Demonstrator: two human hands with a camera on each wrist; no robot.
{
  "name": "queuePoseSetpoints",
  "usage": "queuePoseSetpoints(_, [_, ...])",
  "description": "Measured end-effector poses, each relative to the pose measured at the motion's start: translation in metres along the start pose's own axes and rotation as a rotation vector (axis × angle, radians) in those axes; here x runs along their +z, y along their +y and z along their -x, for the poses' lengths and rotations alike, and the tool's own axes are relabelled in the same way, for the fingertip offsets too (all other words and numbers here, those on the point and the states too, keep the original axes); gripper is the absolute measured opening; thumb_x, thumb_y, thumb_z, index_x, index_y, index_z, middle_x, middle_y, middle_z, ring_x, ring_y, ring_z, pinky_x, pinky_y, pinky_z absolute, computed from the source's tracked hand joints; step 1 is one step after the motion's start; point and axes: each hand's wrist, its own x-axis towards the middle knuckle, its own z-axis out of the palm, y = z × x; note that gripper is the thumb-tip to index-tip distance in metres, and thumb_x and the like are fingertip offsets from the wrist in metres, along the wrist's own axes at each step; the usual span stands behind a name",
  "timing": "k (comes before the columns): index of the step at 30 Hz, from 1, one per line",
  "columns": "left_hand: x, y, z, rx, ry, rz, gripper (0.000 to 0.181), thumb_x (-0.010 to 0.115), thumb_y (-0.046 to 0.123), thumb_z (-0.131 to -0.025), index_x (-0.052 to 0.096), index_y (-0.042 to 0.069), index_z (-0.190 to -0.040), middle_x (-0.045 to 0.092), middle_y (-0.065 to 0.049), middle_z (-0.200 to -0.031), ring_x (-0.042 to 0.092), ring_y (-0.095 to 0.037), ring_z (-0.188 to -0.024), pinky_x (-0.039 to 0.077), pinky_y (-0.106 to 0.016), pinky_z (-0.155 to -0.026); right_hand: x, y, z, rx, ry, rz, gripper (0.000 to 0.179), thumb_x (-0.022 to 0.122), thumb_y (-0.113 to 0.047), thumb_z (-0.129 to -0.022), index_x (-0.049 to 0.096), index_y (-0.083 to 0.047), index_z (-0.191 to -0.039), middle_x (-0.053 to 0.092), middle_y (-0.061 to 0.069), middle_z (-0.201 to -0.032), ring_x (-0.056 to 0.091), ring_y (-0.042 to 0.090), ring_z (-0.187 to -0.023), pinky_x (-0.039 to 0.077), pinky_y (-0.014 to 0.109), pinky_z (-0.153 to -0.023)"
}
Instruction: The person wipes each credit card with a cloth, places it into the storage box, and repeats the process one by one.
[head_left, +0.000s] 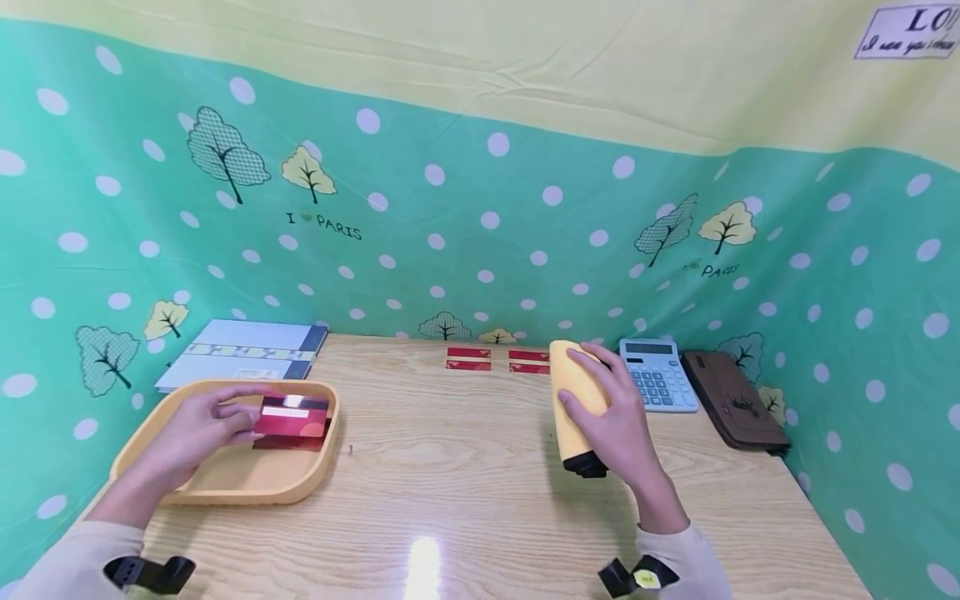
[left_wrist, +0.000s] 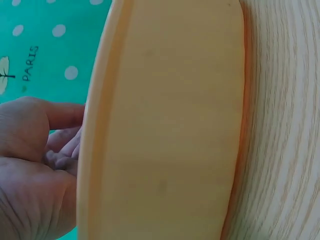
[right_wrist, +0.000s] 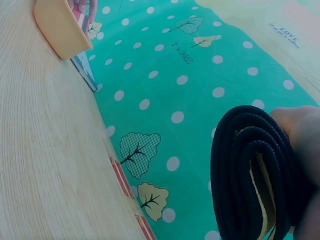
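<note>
My left hand (head_left: 210, 425) reaches over a shallow yellow tray (head_left: 330, 467) and pinches a red card (head_left: 292, 421) that has a white strip and a dark band. A darker red edge shows just below that card; whether it is a second card I cannot tell. From the left wrist, the tray's outer wall (left_wrist: 170, 120) hides the fingertips and the card. On the right, above the table, my right hand (head_left: 611, 417) grips a yellow rolled or folded mat (head_left: 576, 400). Its end (right_wrist: 245, 150) shows several dark layers with a yellow lining.
Red patterned cards (head_left: 468, 359) lie in two groups at the table's back edge. A light blue notebook (head_left: 247, 350) is behind the tray. Back right are a blue calculator (head_left: 660, 379) and a brown wallet-like case (head_left: 731, 400). A dotted cloth (head_left: 465, 208) hangs around the table.
</note>
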Motion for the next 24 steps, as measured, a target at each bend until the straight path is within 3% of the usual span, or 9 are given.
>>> queuePoseSetpoints(6, [-0.001,-0.006,-0.005,-0.033,-0.040,0.044,0.053,0.055,0.001,-0.103,0.037,-0.012,-0.151,0.069,-0.025,-0.123,0.073,-0.009,-0.097,0.066,-0.036,-0.089,-0.001,0.000,0.000,0.010,-0.002,0.003,0.054,0.078,-0.009,-0.091,0.064,-0.022,-0.141,0.051,0.001,-0.152,0.045,0.028,-0.144,0.049,0.022,-0.084])
queuePoseSetpoints(14, [0.001,-0.009,-0.011,-0.055,-0.058,0.096,0.054,0.059,0.003,-0.103,0.038,-0.013,-0.150,0.072,-0.021,-0.122,0.074,-0.010,-0.096,0.066,-0.034,-0.089,-0.001,0.000,-0.001,0.030,-0.010,0.009,0.055,0.078,-0.011,-0.091,0.063,-0.024,-0.142,0.050,0.000,-0.153,0.045,0.028,-0.144,0.050,0.022,-0.082])
queuePoseSetpoints(20, [0.002,-0.011,-0.013,-0.024,-0.053,0.117,0.053,0.064,0.005,-0.100,0.045,-0.014,-0.146,0.074,-0.016,-0.120,0.075,-0.008,-0.095,0.065,-0.032,-0.089,-0.003,0.000,-0.001,0.017,-0.007,0.003,0.054,0.078,-0.011,-0.092,0.063,-0.023,-0.143,0.050,0.002,-0.153,0.046,0.029,-0.143,0.050,0.023,-0.081])
queuePoseSetpoints(24, [0.002,-0.011,-0.013,0.019,-0.035,0.070,0.052,0.068,0.010,-0.099,0.050,-0.014,-0.142,0.077,-0.005,-0.113,0.074,-0.005,-0.094,0.066,-0.027,-0.086,-0.003,0.001,-0.002,0.016,-0.001,0.001,0.054,0.078,-0.011,-0.092,0.063,-0.024,-0.143,0.050,0.002,-0.153,0.047,0.029,-0.141,0.049,0.023,-0.081])
